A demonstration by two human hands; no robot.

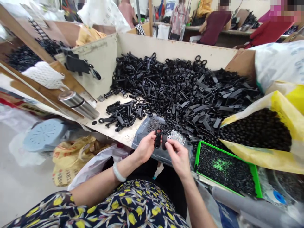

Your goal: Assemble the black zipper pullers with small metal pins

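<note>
Over the front edge of the workbench, my left hand (146, 146) pinches a black plastic clamp part (157, 139), held roughly upright. Close beside it, my right hand (178, 155) grips a flat black plastic strip (164, 142) between thumb and fingers. A narrow gap seems to separate the two pieces. Just beyond my hands, small dark fasteners (155, 124) and a pile of silvery pins (176, 137) lie on a grey-blue sheet (140, 134). To the left of these is a group of black clamp pieces with ring ends (121, 118).
A large heap of black plastic parts (171, 85) fills the bench's back. At right are a green tray (258, 186) of small black pieces and a yellow-white sack (256, 158) of black round parts. A steel flask (79, 104) lies left. Several people sit working beyond.
</note>
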